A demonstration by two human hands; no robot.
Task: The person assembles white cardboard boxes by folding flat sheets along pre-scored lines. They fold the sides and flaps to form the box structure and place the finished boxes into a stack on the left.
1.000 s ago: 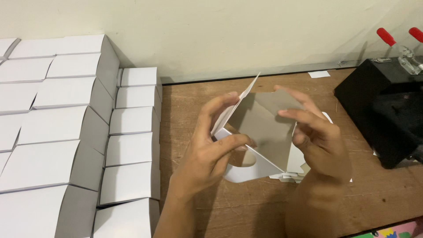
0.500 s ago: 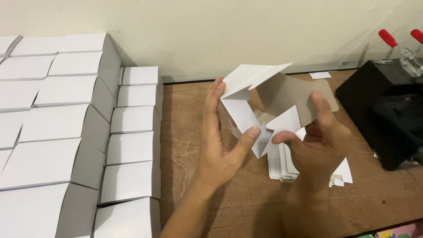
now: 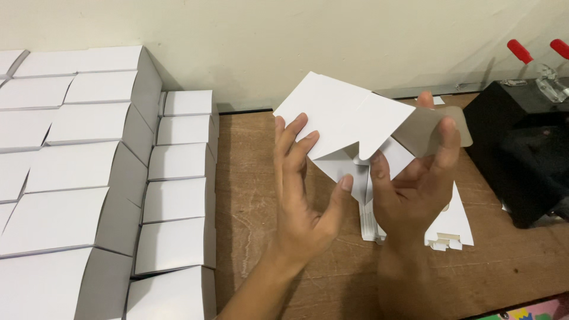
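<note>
White folded boxes [image 3: 89, 178] stacked left; flat white carton blanks [image 3: 453, 228], perhaps, lie right.

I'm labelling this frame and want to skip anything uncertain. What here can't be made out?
Head view only:
- Flat stack of blanks: mostly hidden behind the right hand.
- Half-folded white box: its lower flaps are covered by the left hand and the right hand.
- Black device: cut off by the right edge.
- Finished white boxes: cut off at the left and bottom edges.
</note>
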